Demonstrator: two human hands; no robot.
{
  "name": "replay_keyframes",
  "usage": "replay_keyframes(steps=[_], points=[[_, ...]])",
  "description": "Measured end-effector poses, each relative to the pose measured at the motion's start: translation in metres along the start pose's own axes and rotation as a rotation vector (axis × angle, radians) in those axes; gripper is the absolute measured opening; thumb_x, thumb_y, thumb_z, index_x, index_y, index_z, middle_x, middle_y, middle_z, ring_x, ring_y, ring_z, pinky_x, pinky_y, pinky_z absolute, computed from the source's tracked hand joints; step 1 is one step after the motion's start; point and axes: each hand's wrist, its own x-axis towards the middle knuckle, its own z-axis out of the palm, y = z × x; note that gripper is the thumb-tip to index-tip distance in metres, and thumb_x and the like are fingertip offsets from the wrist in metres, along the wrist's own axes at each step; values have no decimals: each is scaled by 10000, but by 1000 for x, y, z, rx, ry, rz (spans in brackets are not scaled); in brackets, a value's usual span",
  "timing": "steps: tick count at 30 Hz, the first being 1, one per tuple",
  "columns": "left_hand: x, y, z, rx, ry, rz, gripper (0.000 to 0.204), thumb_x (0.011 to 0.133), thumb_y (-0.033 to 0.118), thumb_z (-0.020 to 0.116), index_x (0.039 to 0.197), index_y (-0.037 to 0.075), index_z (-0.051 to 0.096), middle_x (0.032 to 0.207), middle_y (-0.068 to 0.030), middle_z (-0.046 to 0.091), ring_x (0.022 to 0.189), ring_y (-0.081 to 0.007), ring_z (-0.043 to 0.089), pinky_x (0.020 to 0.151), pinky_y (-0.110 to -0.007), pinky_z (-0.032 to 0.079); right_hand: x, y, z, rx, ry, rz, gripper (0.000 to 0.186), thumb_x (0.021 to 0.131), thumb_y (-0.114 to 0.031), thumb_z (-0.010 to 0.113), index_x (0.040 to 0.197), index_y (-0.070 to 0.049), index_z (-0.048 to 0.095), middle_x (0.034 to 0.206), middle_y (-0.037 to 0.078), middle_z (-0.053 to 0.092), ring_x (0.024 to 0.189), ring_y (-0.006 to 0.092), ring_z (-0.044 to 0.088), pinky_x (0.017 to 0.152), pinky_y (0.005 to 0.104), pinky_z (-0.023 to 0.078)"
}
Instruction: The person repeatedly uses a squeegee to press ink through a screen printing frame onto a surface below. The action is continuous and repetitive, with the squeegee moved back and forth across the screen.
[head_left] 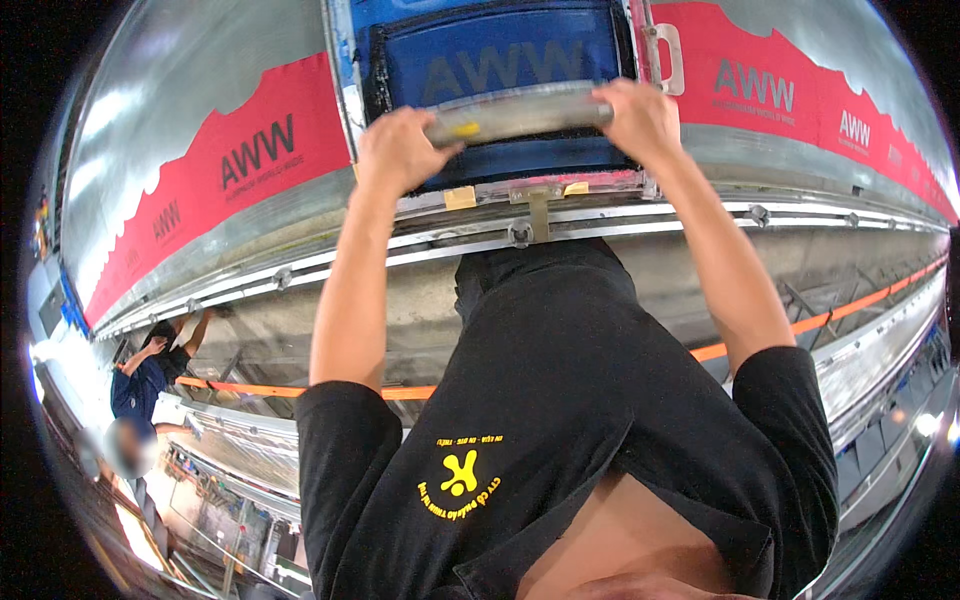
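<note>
My left hand (395, 150) and my right hand (642, 120) are closed round the two ends of a squeegee (525, 112). This long grey tool, with a yellow mark near its left end, lies crosswise over the near part of a screen-printing frame (345, 80). Inside the frame is a blue screen mesh (500, 75) with dark lettering and dark ink round its borders. A pale loop handle (672, 60) sticks out at the frame's right side. The squeegee's lower edge and its contact with the mesh are hidden.
Red-and-grey printed sheeting (275, 140) stretches to both sides beneath the frame. A metal rail (620, 220) with clamps runs along the near edge. Behind me pass an orange strip (410, 392) and another long table. A co-worker (145, 385) leans in at far left.
</note>
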Motion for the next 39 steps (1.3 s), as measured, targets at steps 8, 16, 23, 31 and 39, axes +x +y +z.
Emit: replay_keyframes(steps=[8, 16, 23, 31, 39], points=[[-111, 15, 58, -153, 243, 2, 698, 744, 341, 923, 1328, 64, 658, 1353, -107, 671, 1270, -357, 616, 1061, -476, 515, -97, -18, 18, 89, 130, -197, 536, 731, -71, 760, 1261, -86, 685, 1291, 74, 676, 1189, 295, 628, 1015, 438, 513], [-127, 12, 24, -105, -32, 67, 665, 829, 451, 837, 1318, 27, 685, 1316, -190, 702, 1240, -375, 661, 1047, -467, 545, -109, -16, -30, 195, -44, -262, 423, 700, -120, 796, 1119, -111, 733, 1080, 48, 712, 1028, 292, 666, 879, 432, 548], [63, -38, -94, -56, -109, 57, 607, 891, 650, 705, 974, 57, 804, 976, -217, 781, 970, -411, 750, 886, -512, 597, 106, 15, -59, -6, -32, -214, 363, 911, -493, 762, 1049, -158, 741, 959, 108, 736, 939, 350, 718, 782, 490, 571], [161, -63, -83, 51, 29, 55, 519, 871, 575, 751, 1050, 95, 833, 989, -187, 794, 1000, -388, 756, 900, -491, 594, 196, 10, -34, -151, -96, 63, 462, 808, -607, 830, 1043, -210, 809, 966, 97, 798, 958, 335, 762, 833, 492, 596], [37, -37, 13, -104, 120, 33, 434, 770, 299, 808, 1165, 121, 781, 1121, -134, 751, 1047, -348, 721, 945, -457, 581, 41, -1, 20, 35, 117, -28, 322, 694, -99, 805, 994, -213, 782, 984, 21, 718, 985, 275, 705, 868, 435, 587]])
